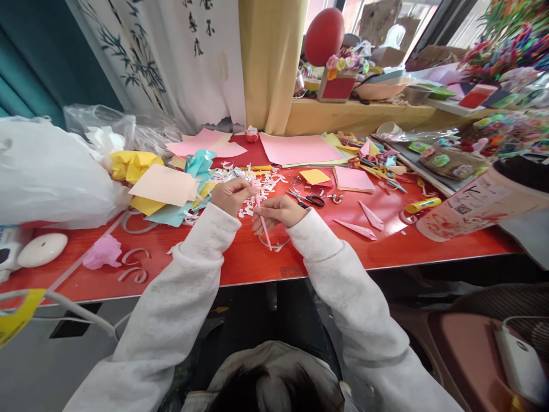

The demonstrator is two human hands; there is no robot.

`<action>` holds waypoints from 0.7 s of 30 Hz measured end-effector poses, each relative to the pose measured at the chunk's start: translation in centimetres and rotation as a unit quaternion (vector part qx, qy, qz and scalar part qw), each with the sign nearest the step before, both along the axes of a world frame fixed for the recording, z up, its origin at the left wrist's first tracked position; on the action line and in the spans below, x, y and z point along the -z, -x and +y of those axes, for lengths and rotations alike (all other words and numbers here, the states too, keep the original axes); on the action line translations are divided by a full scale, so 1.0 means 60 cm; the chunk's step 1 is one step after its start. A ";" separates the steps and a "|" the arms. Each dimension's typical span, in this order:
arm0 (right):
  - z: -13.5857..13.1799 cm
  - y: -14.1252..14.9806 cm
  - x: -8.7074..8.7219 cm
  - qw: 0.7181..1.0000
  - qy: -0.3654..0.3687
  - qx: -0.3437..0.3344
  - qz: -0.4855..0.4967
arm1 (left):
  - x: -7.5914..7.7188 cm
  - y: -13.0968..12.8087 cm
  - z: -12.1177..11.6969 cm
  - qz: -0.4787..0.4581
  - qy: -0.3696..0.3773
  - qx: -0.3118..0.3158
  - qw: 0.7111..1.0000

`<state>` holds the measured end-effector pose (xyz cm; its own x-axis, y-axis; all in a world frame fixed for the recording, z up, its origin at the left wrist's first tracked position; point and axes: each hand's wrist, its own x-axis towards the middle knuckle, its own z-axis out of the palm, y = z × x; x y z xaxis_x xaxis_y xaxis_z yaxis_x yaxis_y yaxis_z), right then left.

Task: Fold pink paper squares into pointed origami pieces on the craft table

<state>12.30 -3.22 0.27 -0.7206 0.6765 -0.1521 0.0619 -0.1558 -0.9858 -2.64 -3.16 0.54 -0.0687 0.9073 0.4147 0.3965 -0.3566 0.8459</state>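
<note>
A thin pink stick (263,222), which looks like rolled paper, slants between my hands above the red table (240,263). My left hand (231,195) pinches its upper end. Lower down, my right hand (281,212) has thumb and fingers closed around its middle. The stick's lower tip points down over a clear round ring (281,243) on the tabletop. White paper scraps (268,183) lie scattered behind my hands. To the right of my right hand are black-handled scissors (315,200) and two narrow folded pink paper pieces (355,229).
Pink square paper (354,179) and large pink sheets (300,149) lie behind. On the left are a white plastic bag (55,171) and crumpled pink paper (103,252). A tilted tumbler (480,200) and a yellow glue stick (423,205) occupy the right.
</note>
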 end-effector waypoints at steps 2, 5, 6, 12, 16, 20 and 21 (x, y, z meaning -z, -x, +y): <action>0.001 -0.002 0.000 1.000 0.003 -0.003 0.008 | 0.001 -0.001 -0.001 0.008 0.000 -0.004 1.000; 0.002 -0.004 0.001 1.000 0.015 0.009 0.008 | 0.001 -0.006 -0.002 0.014 0.029 0.005 0.999; 0.003 -0.003 0.001 1.000 0.017 0.011 0.004 | 0.001 -0.007 -0.002 0.000 0.040 0.008 0.999; -0.007 -0.001 -0.002 0.998 -0.033 0.040 0.018 | -0.005 -0.012 -0.006 -0.200 0.140 0.041 0.969; -0.028 -0.018 -0.008 0.997 -0.040 0.054 0.033 | -0.010 -0.026 -0.017 -0.231 0.178 0.064 0.954; -0.067 -0.065 -0.033 0.991 -0.061 0.108 0.052 | -0.048 -0.079 -0.033 -0.201 0.178 0.107 0.957; -0.080 -0.083 -0.040 0.983 -0.083 0.150 0.068 | -0.065 -0.099 -0.033 -0.171 0.167 0.132 0.962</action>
